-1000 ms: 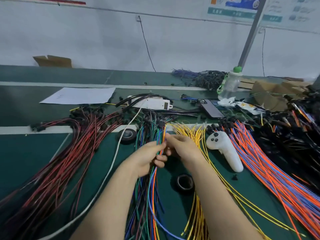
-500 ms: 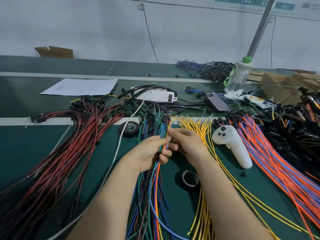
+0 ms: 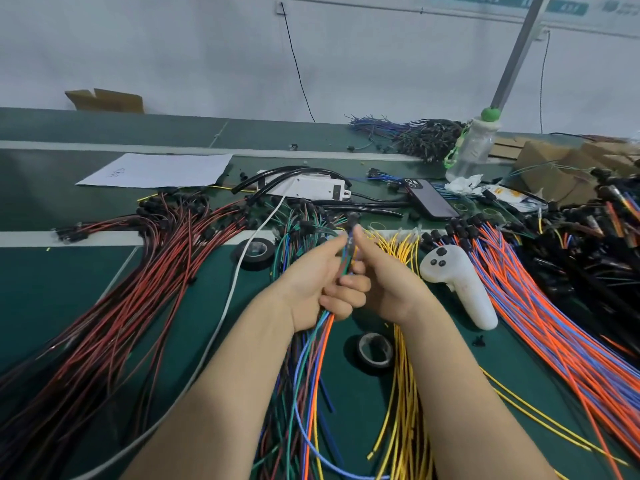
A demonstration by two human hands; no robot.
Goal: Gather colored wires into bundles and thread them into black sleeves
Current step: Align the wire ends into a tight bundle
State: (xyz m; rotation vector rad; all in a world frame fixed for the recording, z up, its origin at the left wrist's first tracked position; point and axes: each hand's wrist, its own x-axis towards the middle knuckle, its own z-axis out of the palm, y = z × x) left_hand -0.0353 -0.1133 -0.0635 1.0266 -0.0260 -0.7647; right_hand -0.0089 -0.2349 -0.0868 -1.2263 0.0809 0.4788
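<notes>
Multicoloured wire bundle (image 3: 320,337), one, gripped by left hand (image 3: 317,282) and right hand (image 3: 393,284); two tape rolls (image 3: 256,265) (image 3: 363,355).

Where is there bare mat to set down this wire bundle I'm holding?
Bare green mat lies left of the red-and-black wire pile, below the white stripe. Another patch sits left of the white paper sheet. Right of the yellow wires it is crowded.

Wire-assembly workshop, probably a factory line, long green desk (image 3: 52,289) heaped with red wires (image 3: 145,282), orange and blue wires (image 3: 540,327), black tape roll (image 3: 263,261), cardboard boxes (image 3: 540,161)
</notes>
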